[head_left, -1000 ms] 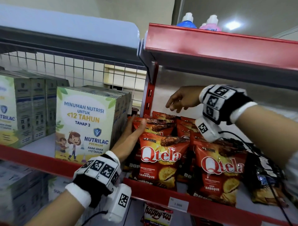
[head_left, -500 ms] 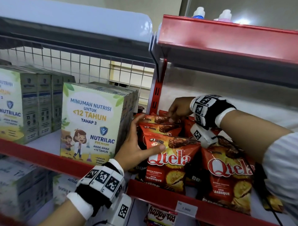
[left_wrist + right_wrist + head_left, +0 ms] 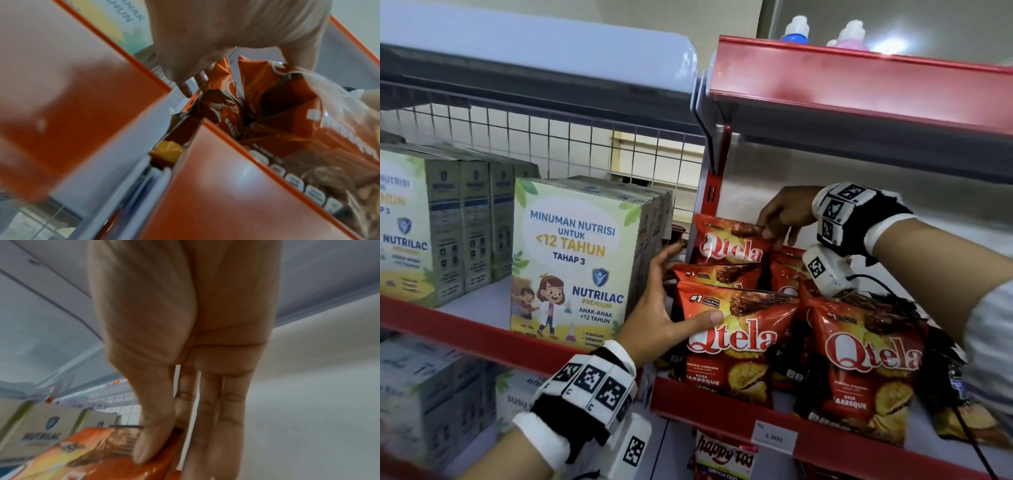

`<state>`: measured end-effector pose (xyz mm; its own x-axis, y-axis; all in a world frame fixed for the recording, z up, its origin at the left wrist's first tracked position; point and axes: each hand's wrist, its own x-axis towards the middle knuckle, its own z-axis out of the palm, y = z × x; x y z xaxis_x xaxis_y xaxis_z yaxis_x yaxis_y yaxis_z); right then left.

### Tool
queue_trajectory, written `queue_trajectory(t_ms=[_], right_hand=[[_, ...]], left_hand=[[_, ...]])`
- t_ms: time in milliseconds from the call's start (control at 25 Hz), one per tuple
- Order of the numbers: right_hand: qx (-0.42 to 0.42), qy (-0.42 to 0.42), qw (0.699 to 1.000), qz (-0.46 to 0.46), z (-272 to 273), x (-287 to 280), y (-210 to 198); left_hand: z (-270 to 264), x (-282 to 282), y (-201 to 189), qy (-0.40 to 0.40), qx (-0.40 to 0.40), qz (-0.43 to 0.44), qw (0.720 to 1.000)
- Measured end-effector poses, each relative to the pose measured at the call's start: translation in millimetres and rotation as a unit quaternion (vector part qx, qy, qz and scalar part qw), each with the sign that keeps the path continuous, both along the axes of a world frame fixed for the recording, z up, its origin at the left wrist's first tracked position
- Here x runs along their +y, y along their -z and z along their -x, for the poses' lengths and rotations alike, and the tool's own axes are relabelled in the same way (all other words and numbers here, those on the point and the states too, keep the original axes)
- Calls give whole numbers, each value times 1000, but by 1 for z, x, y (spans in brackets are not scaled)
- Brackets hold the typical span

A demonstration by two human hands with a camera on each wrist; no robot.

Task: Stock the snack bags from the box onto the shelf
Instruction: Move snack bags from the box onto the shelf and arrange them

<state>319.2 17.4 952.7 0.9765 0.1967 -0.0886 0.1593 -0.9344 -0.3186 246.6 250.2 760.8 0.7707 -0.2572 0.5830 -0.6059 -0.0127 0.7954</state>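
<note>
Red Qtela barbeque snack bags stand in rows on the red-edged shelf (image 3: 722, 404). My left hand (image 3: 681, 291) clasps the left row: its thumb lies across the front bag (image 3: 736, 346) and its fingers reach along the row's left side. In the left wrist view the left hand (image 3: 226, 48) has those bags (image 3: 267, 97) between thumb and fingers. My right hand (image 3: 774, 229) pinches the top edge of a rear bag (image 3: 732, 243), which stands higher than the others. In the right wrist view the right hand (image 3: 174, 434) has its thumb on that bag's (image 3: 123, 459) front. No box is in view.
Nutrilac cartons (image 3: 571, 260) stand close on the left, beyond a red upright post (image 3: 710, 192). A red upper shelf (image 3: 859, 78) hangs low over my right hand. A dark snack bag (image 3: 962, 411) lies at the right; a Happy Tos bag (image 3: 722, 455) sits on the level below.
My right hand came down onto the rear of the left row and has pulled one bag up by its top. My left thumb moved onto the front bag and stays there.
</note>
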Motion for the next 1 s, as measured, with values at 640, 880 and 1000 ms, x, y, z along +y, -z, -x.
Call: queue_trajectory(t_ms=[640,880,1000], right_hand=[[-23,38,973,225,-44,42,35],[76,-14,974,212,-48,49,33],[8,-11,964,265,-46,42,24]], left_hand=[[-13,-15,-3,124,98,48,986],[-18,-15,0,137,113,70,982],[-18,-16,0,131,122,64,982]])
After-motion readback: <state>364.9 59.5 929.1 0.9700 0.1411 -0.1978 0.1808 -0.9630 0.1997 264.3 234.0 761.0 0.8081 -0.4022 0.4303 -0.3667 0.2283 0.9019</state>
